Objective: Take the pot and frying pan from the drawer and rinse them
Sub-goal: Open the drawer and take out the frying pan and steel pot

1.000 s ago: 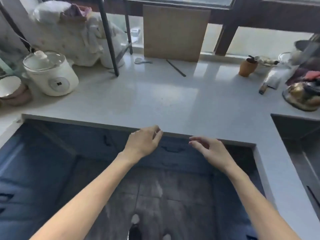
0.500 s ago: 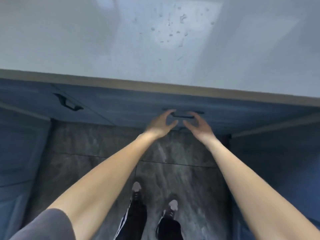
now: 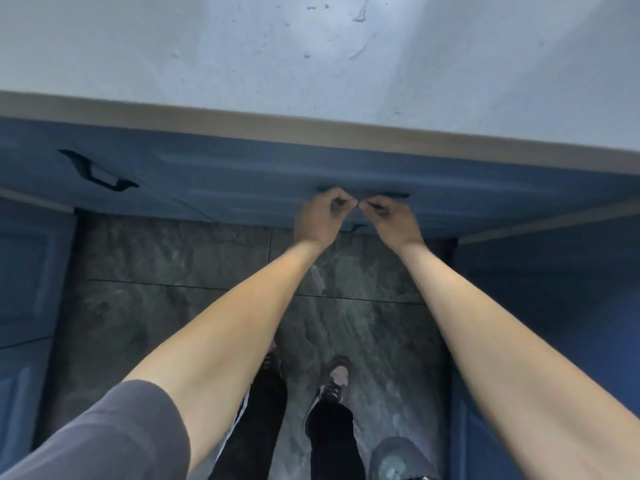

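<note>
both left hand [image 3: 320,220] and right hand [image 3: 393,220] grip the blue drawer's handle [image 3: 394,195].

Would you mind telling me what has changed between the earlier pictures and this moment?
Both hands dropped from the countertop edge to the blue drawer front. Half a second ago they were spread open just short of its dark handle; now the left hand and right hand have curled their fingers round it, side by side. The drawer looks still closed, and the second handle to the left remains untouched.
</note>
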Demonstrator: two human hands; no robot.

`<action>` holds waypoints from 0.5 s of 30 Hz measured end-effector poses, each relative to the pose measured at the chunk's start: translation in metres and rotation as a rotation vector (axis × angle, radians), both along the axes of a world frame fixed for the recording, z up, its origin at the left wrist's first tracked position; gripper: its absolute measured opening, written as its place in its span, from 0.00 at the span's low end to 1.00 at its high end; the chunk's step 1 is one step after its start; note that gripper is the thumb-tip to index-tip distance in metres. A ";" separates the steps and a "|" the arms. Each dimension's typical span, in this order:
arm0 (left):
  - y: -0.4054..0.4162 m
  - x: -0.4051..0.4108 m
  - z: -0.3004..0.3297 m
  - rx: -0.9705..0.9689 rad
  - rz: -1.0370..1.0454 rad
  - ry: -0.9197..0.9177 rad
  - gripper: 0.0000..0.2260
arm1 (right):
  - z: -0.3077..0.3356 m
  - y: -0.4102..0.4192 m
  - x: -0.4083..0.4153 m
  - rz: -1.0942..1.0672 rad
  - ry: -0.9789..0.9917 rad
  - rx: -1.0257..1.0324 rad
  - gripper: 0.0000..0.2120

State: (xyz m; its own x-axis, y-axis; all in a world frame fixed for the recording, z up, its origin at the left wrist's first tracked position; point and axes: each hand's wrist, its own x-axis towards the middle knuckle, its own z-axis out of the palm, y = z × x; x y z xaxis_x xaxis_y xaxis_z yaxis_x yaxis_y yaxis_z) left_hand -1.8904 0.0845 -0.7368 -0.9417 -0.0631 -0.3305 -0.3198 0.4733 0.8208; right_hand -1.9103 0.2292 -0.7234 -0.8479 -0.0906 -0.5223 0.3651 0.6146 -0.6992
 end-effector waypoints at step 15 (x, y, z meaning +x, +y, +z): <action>0.011 0.042 0.014 -0.028 0.064 -0.084 0.03 | -0.011 0.006 0.039 -0.037 0.023 0.022 0.07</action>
